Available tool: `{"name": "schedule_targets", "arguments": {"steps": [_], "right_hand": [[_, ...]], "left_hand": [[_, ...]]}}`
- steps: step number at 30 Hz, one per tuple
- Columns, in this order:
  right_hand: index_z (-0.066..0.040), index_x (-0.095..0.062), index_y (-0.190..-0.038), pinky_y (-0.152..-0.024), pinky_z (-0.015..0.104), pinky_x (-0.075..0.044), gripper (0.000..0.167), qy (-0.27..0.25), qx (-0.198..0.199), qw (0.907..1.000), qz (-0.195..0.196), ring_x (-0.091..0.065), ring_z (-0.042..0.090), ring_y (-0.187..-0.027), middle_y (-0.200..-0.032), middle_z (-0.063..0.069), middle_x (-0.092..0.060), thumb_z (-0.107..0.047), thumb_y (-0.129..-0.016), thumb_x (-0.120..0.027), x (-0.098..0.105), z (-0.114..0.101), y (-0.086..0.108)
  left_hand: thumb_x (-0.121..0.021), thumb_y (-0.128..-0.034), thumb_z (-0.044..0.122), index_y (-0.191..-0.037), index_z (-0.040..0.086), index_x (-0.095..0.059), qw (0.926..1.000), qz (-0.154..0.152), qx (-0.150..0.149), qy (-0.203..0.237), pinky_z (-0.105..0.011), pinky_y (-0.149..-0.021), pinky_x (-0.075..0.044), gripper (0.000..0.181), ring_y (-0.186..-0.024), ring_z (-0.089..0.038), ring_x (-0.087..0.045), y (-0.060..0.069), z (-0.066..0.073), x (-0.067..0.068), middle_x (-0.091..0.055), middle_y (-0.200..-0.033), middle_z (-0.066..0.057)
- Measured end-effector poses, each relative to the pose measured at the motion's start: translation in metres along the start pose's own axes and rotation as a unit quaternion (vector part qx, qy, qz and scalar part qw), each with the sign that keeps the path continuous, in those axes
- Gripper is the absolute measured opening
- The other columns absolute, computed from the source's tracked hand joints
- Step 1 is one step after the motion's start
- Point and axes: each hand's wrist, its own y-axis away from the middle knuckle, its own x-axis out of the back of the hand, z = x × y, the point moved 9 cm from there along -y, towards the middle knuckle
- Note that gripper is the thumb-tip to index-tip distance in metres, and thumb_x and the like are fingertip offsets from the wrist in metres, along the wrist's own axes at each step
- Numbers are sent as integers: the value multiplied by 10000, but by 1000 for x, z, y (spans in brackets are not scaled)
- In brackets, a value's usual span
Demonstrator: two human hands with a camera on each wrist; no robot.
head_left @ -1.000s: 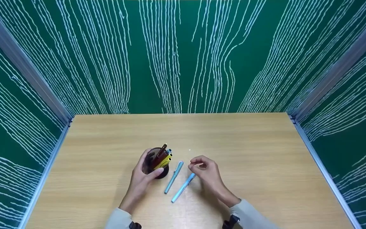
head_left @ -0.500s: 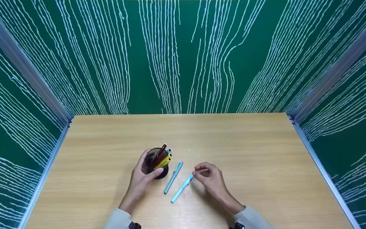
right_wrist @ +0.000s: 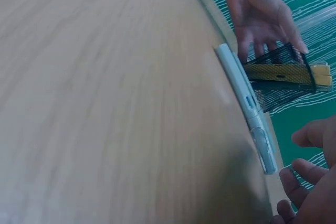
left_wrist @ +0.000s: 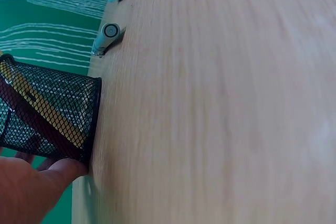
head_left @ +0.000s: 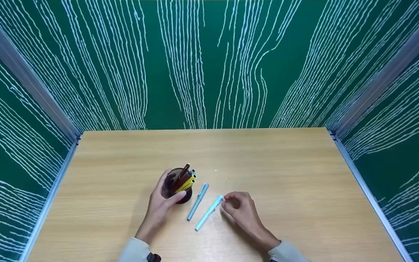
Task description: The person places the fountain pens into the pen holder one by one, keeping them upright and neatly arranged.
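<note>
In the head view my left hand (head_left: 157, 209) grips a black mesh pen cup (head_left: 185, 197), thumb across its near side. Several pens stand in the cup, among them yellow pens (head_left: 187, 185) and a dark red one (head_left: 182, 180). Two pens lie on the table to the right of it: a teal pen (head_left: 197, 202) and a light blue pen (head_left: 207, 215), slanting the same way. My right hand (head_left: 245, 211) is beside the light blue pen's far end, fingers bent. The right wrist view has its thumb and fingers apart, with nothing between them.
A wooden table (head_left: 286, 163) carries everything. Green walls (head_left: 289, 65) with wavy white lines rise at the back and both sides, with grey metal posts (head_left: 369, 72) at the corners. Tiny pale specks lie on the tabletop beyond the pens.
My right hand has moved nearer to me and slightly right, coming down beside the light blue pen's far end. The left hand, cup and teal pen have stayed put.
</note>
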Motion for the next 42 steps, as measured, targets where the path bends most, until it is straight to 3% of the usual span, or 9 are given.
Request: {"name": "schedule_targets", "arguments": {"steps": [9, 15, 21, 35, 42], "right_hand": [[-100, -829, -1057, -1002, 433, -480, 168, 880, 342, 9955, 34, -533, 232, -1141, -1031, -12, -722, -140, -909, -897, -9, 1, -1], [-90, -835, -1053, -1041, 505, -461, 184, 1060, 463, 9932, 148, -546, 267, -1164, -1028, -4, -722, -126, -888, -906, -14, -3, -4], [-83, -837, -1023, -990, 483, -454, 186, 1151, 700, 9904, 310, -550, 267, -1118, -1013, 8, -719, -129, -864, -920, -21, -12, -5], [-75, -841, -1093, -968, 453, -412, 301, 1526, 268, 9876, 239, -533, 235, -1104, -1007, -9, -720, -208, -843, -942, -48, -20, -10], [-66, -834, -1072, -938, 466, -430, 297, 1906, 553, 9794, 381, -542, 275, -1102, -985, 22, -712, -180, -821, -946, -56, -25, -8]], "left_hand": [[-901, -919, 135, -1702, 129, -409, 10000, 16, -33, -15, -540, -1339, -264, 925, -1568, -354, -444, 1, 0, 1, -494, -1688, -125], [-900, -914, 119, -1708, 124, -397, 10000, 38, 19, -11, -507, -1336, -280, 940, -1577, -343, -433, 1, 0, 2, -472, -1703, -123], [-904, -920, 129, -1715, 149, -386, 9998, 10, 65, 198, -481, -1326, -310, 949, -1565, -311, -451, 1, 0, 1, -484, -1694, -104], [-900, -934, 169, -1724, 168, -374, 9997, 68, 189, 163, -473, -1338, -287, 949, -1600, -327, -402, 2, -6, 2, -436, -1727, -109], [-914, -921, 185, -1721, 200, -387, 9995, 69, 260, 156, -436, -1326, -320, 958, -1576, -298, -440, 3, -6, 2, -469, -1707, -84]]}}
